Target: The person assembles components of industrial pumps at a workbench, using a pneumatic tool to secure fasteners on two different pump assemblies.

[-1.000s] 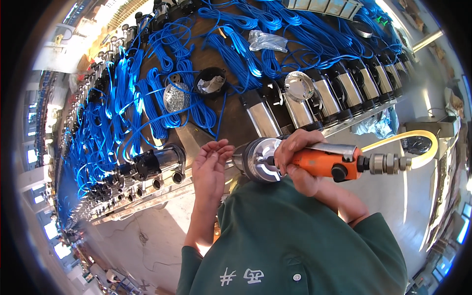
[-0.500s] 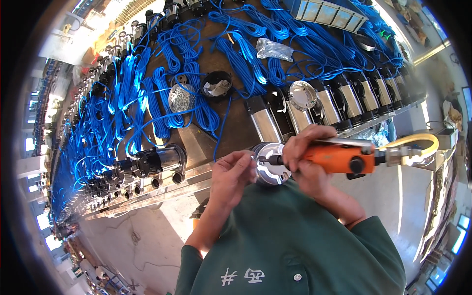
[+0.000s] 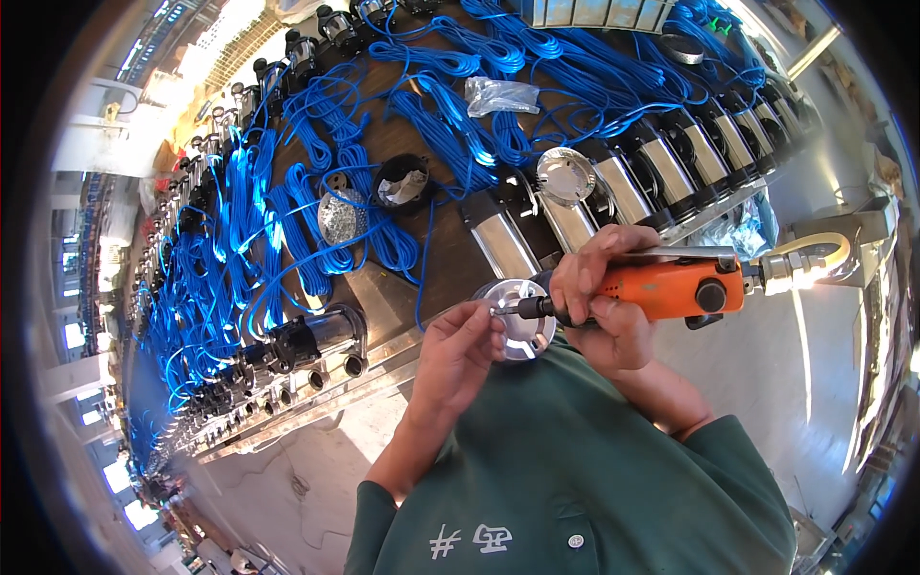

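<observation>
Near the middle of the frame, just above the green-sleeved chest, the right hand [image 3: 599,297] is wrapped tight around the grip of an orange power screwdriver [image 3: 671,287], whose dark bit points left toward a round, shiny metal cover [image 3: 522,321] with a flat, machined face. The left hand [image 3: 460,350] meets it there, its thumb and first fingers pinched narrow on what looks like a small screw [image 3: 494,310] at the bit's tip; the screw is too small to make out clearly. The step in hand seems to be seating a screw on the driver and lining it up with a hole in the cover. The next move would call for keeping the bit square to the face and the screw straight before any turning, since a tilted start on smooth metal could slip or cross the thread. A pale, stiff curved hose [image 3: 815,254] runs off the tool's tail toward the right edge. Behind, on a brown workbench [image 3: 450,259], lie many loops of glossy blue cable [image 3: 326,230], a row of brushed-metal cylinders [image 3: 671,163] along the upper right, a second round metal cover [image 3: 565,175], a black cup [image 3: 402,182] holding something pale, a clear dish of small shiny parts [image 3: 342,216], and a crinkled clear plastic bag [image 3: 503,94] near the top.
</observation>
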Motion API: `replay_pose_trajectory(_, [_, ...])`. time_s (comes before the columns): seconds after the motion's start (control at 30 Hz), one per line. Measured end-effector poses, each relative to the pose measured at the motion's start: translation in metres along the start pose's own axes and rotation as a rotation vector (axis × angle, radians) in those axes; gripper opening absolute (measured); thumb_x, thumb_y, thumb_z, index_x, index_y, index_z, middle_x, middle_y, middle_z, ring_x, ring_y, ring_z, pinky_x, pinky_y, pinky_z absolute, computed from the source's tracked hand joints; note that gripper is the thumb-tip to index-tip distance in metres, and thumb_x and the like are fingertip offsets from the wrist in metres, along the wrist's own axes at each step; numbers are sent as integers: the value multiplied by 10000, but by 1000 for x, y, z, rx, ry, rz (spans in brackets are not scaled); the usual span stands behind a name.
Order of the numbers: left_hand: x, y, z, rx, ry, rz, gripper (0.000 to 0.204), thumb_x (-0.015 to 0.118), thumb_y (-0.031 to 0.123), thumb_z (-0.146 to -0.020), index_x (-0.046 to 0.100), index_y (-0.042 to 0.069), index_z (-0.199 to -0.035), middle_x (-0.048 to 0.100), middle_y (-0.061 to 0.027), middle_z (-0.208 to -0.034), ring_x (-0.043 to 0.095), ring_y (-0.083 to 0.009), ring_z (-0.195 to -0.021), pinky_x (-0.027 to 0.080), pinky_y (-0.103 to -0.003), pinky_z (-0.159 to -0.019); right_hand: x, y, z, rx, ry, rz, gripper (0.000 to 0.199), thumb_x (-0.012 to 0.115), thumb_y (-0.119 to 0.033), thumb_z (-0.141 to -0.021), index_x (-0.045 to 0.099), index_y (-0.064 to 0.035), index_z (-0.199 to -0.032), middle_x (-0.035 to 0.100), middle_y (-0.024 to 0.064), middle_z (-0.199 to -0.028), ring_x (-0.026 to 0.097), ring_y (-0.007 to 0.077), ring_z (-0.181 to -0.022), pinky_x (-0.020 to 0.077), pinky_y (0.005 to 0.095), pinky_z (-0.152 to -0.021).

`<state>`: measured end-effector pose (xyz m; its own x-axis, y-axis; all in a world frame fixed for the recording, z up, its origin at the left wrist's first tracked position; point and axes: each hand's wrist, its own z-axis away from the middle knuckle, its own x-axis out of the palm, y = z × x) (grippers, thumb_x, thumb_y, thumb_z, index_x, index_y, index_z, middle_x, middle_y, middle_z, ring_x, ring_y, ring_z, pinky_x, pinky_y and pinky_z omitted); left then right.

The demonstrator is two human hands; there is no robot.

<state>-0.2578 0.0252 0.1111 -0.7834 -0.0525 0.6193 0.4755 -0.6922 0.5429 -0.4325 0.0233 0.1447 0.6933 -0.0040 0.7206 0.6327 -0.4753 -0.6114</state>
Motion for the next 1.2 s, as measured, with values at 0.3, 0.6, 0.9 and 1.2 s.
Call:
replay_pose_trajectory(0.3, [13,-12,2,-94,-24,-261,193,558,181,-939,598,-7,-927,605,-73,-664,546,-126,-489,410,-227,-410,-25,-18,17,100,-29,-24,383,506,-72,-713,415,-37,-1083,463,64,-808,447,114,-531,418,293,-567])
replay_pose_trajectory(0.6, [14,-6,14,46,-243,-1182,333,569,53,-844,613,31,-1173,484,17,-487,413,-87,-432,341,-227,-473,-51,-17,48,108,-59,138,327,586,-44,-777,431,-59,-1065,481,62,-810,462,129,-530,415,296,-558])
replay_pose_trajectory(0.9, [34,4,4,713,-169,-2001,836,842,241,-530,476,50,-1257,448,-162,-1243,430,-338,-1138,353,-429,-943,-51,-16,53,145,-261,447,220,609,15,-712,508,-22,-904,550,102,-745,555,165,-598,486,279,-570])
replay_pose_trajectory(1.2, [41,-16,-17,712,-135,-2083,804,761,203,-525,469,19,-1252,463,-163,-1189,438,-333,-1127,359,-435,-938,-38,-27,44,329,-75,356,361,587,96,-662,555,-22,-1001,614,92,-750,617,150,-681,503,260,-636])
